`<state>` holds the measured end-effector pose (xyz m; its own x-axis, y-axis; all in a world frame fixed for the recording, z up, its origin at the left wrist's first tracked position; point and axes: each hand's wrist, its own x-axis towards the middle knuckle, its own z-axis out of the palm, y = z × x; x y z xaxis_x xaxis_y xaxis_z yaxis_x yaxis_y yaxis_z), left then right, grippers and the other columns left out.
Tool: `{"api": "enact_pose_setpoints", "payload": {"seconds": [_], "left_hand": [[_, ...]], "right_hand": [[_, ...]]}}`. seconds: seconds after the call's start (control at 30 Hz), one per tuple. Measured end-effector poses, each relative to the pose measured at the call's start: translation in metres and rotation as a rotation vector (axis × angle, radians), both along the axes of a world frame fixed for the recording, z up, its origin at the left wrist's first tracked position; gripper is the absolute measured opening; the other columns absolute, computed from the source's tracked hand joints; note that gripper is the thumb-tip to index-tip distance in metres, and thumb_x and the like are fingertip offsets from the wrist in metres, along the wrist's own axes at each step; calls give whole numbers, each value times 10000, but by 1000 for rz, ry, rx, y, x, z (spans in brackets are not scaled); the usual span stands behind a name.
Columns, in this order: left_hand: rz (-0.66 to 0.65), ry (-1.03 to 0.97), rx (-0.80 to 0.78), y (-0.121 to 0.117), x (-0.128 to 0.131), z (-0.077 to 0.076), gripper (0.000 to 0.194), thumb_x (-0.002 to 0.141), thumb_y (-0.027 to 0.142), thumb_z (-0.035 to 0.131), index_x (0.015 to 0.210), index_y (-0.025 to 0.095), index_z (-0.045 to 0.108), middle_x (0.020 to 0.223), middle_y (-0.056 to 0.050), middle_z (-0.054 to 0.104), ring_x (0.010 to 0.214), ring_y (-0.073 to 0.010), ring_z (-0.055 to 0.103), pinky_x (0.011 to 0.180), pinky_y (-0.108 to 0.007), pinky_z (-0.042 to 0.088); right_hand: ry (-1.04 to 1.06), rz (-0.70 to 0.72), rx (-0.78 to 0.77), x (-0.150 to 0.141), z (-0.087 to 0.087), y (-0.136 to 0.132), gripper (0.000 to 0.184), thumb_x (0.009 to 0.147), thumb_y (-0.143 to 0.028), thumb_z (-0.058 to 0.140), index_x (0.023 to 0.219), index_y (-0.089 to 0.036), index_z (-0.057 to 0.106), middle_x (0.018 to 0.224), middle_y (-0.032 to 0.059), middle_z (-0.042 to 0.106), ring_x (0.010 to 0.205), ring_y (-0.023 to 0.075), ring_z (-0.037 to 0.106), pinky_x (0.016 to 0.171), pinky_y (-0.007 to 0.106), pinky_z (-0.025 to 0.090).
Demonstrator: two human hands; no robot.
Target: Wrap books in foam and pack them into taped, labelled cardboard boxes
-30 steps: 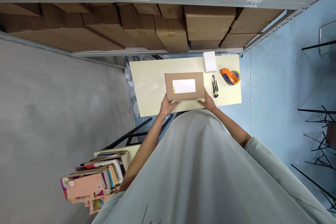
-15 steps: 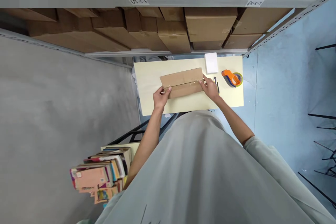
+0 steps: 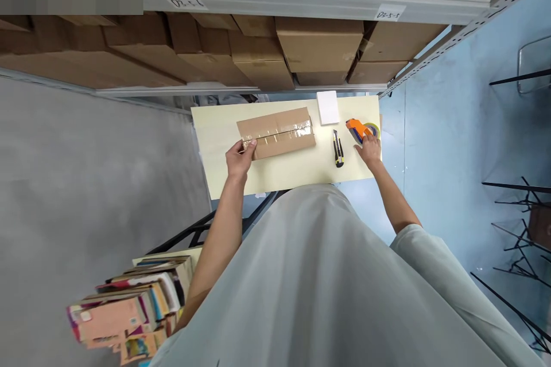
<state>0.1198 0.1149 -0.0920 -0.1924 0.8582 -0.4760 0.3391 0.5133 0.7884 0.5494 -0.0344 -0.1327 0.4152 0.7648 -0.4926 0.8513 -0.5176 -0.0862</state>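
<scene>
A flat cardboard box (image 3: 278, 142) lies slightly tilted on the pale yellow tabletop, with shiny clear tape along its middle seam. At its left end my left hand (image 3: 240, 159) pinches the edge, thumb on top. Over to the right, my right hand (image 3: 370, 150) has its fingers around the handle of an orange and blue tape dispenser (image 3: 356, 127) with a yellow-rimmed roll; the thumb sits at its lower side. Between box and dispenser rests a black and yellow utility knife (image 3: 338, 149). Behind the knife is a small white box (image 3: 328, 108).
Shelves packed with cardboard cartons (image 3: 321, 46) rise behind the table (image 3: 219, 169), under a grey shelf beam (image 3: 275, 0). A pile of books and papers (image 3: 133, 304) stands at lower left. Black metal legs (image 3: 516, 189) show on the blue floor at right.
My right hand has left the box's right end and moved right onto the tape dispenser. The left hand keeps the box's left end. The whole view has shifted, and the knife shows fully.
</scene>
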Motion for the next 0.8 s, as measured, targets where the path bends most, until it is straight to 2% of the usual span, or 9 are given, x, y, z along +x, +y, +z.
{"api": "enact_pose_setpoints", "payload": {"seconds": [0.13, 0.27, 0.4, 0.47, 0.5, 0.57, 0.63, 0.73, 0.8], "left_hand": [[7, 7, -3, -4, 1, 3, 368, 782, 482, 880, 943, 178, 750, 907, -23, 757, 842, -158, 640, 768, -251, 534], [-36, 21, -3, -5, -3, -1, 495, 782, 600, 893, 1001, 179, 751, 991, -55, 783, 925, -196, 671, 849, -291, 564], [-122, 47, 2, -6, -10, -6, 552, 884, 615, 805, 1189, 156, 768, 1190, -127, 803, 1080, -264, 731, 1002, -385, 598], [-145, 135, 69, -8, -10, -1, 652, 897, 596, 815, 1359, 143, 739, 1400, -205, 749, 1312, -344, 703, 1146, -467, 572], [-145, 176, 133, -10, -7, 6, 736, 890, 599, 836, 1446, 135, 705, 1518, -243, 687, 1443, -378, 643, 1222, -499, 533], [-161, 177, 279, -15, 1, 29, 896, 883, 643, 865, 1581, 135, 626, 1705, -277, 536, 1628, -412, 492, 1328, -530, 450], [-310, -50, 314, -22, 11, 63, 838, 969, 722, 772, 1601, 189, 627, 1684, -232, 590, 1572, -388, 578, 1301, -535, 497], [-612, -453, 243, -31, 23, 120, 745, 1045, 815, 619, 1536, 261, 707, 1565, -164, 725, 1462, -356, 691, 1239, -522, 566], [-709, -552, 261, -34, 25, 151, 718, 1015, 807, 687, 1503, 284, 747, 1525, -142, 755, 1407, -336, 729, 1215, -493, 587]], "right_hand": [[-28, 13, -9, -4, -6, 7, 470, 1119, -320, 623, 1486, -26, 620, 1594, 320, 611, 1483, 373, 518, 1248, 489, 384], [4, 1, 50, -1, 2, 10, 400, 1157, -347, 521, 1374, -39, 656, 1419, 296, 700, 1359, 344, 607, 1203, 453, 411], [108, 34, 228, -10, 31, 3, 353, 1150, -439, 515, 1220, -134, 677, 1177, 234, 754, 1145, 364, 699, 1085, 492, 519], [181, 110, 328, -23, 55, -4, 346, 1137, -516, 539, 1098, -199, 671, 1028, 181, 741, 1051, 375, 713, 1026, 528, 566], [223, 160, 373, -32, 69, -7, 365, 1134, -560, 541, 1048, -225, 658, 971, 152, 724, 1015, 371, 715, 1009, 541, 585], [323, 277, 447, -52, 100, -13, 409, 1130, -631, 544, 999, -256, 640, 922, 107, 701, 968, 355, 718, 989, 564, 615], [404, 360, 498, -75, 131, -18, 420, 1128, -654, 566, 999, -262, 646, 944, 99, 713, 987, 354, 734, 999, 592, 632], [446, 416, 546, -106, 172, -21, 391, 1125, -640, 602, 1020, -269, 666, 985, 109, 746, 1123, 388, 754, 1058, 640, 630], [449, 437, 555, -122, 192, -21, 363, 1123, -621, 621, 1027, -274, 672, 969, 107, 754, 1162, 395, 757, 1098, 651, 620]]}}
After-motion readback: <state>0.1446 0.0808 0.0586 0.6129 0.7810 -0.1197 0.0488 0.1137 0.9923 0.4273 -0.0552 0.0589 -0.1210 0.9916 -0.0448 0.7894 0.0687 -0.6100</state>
